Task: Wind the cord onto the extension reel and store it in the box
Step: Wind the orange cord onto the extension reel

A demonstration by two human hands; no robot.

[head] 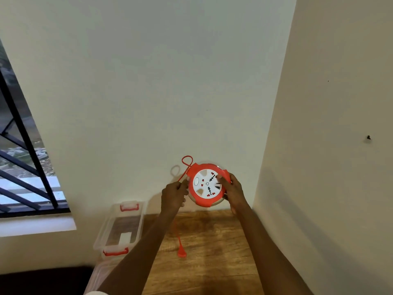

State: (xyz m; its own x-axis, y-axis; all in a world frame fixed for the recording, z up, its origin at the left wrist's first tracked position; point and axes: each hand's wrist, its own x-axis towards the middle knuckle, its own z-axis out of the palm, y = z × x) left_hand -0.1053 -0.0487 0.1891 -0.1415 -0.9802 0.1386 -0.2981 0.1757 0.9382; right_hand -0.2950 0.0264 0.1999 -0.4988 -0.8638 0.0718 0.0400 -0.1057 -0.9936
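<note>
Red-and-white round plastic extension reel (pixel 207 185) held up in the air above the far edge of the brown wooden desk (pixel 212 241), socket face turned toward the camera. Gripped at its right rim by the right hand (pixel 234 191): thumb lying over the white socket face, fingers (pixel 225 196) curled behind the red rim and mostly hidden. Thin red cord (pixel 184 171) leaving the reel's upper left edge, forming a small loop above, then running down into the left hand (pixel 173 195). Pinched there between thumb and curled fingers, just beside the reel's left rim. Below that hand, more cord hanging down to the desk, ending in a red plug (pixel 182 252) lying on the wood; this stretch faint and partly blurred against the grain.

Both forearms reaching forward and upward from the bottom of the view, wrists roughly level, hands on either side of the reel.

Clear plastic storage box (pixel 119 228) with red latches, lid off, standing at the desk's left edge, well apart from the reel. Another clear plastic piece (pixel 97 275) below it, cut off by the left forearm, hard to identify. Barred window (pixel 23 145) at far left.
</note>
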